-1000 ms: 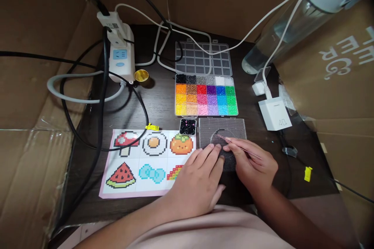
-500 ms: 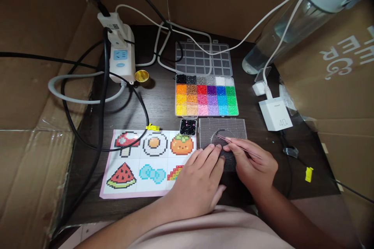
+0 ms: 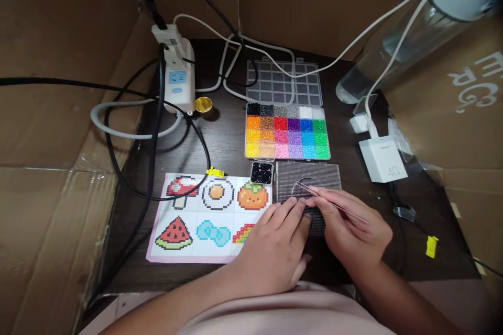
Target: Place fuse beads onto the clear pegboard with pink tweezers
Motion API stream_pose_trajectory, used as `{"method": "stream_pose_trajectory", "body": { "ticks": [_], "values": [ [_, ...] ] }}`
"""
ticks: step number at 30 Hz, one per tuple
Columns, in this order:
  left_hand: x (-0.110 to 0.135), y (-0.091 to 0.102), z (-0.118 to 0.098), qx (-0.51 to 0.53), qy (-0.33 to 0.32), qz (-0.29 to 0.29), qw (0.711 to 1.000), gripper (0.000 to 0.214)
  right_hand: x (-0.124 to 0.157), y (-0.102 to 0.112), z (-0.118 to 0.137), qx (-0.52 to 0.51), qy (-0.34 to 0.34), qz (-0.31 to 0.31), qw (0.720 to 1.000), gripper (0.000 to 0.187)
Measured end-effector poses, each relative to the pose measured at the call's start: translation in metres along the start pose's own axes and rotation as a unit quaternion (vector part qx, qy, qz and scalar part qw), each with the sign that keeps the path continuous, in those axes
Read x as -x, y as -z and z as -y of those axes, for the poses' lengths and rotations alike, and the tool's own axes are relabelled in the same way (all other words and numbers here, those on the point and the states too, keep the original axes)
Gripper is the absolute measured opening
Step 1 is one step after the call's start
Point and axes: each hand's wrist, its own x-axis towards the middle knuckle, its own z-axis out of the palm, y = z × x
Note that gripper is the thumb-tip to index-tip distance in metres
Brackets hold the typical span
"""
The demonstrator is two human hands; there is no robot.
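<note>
My right hand point(image 3: 349, 227) pinches thin pink tweezers point(image 3: 334, 201), their tips over a clear pegboard point(image 3: 308, 178) that bears a thin arc of dark beads. My left hand point(image 3: 275, 243) lies flat with its fingers stretched out, the fingertips resting on the pegboard's near left part and the palm over the right edge of a pattern sheet point(image 3: 204, 214). The sheet shows a mushroom, an egg, an orange fruit, a watermelon, a bow and a rainbow. A small clear tub of black beads point(image 3: 261, 172) stands just left of the pegboard's far corner.
A bead box point(image 3: 287, 131) with many coloured compartments lies behind the pegboard, lid point(image 3: 283, 82) open. A white power strip point(image 3: 179, 81), a gold cap point(image 3: 203, 104) and tangled cables sit at the left. A white charger point(image 3: 383, 158) and a clear bottle point(image 3: 408, 26) are at the right. Cardboard walls surround the table.
The view has shifted a little, so everything sits slightly further right and lower. Both hands keep their pose on the pegboard.
</note>
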Motion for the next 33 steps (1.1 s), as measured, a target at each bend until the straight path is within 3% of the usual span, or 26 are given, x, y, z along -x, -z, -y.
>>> {"method": "stream_pose_trajectory", "body": {
  "ticks": [4,9,33],
  "values": [
    [-0.001,0.0,0.001,0.022,-0.003,-0.013,1.0,0.06,-0.018,-0.02,0.015,-0.006,0.038,0.028,0.999,0.029],
    [-0.001,-0.003,0.002,0.031,-0.007,-0.039,0.999,0.048,-0.024,-0.038,0.014,-0.009,-0.003,0.044,0.999,0.019],
    [0.0,-0.007,0.001,0.026,-0.001,-0.038,0.999,0.042,-0.02,-0.042,0.008,-0.006,0.001,0.056,0.998,0.02]
  ]
}}
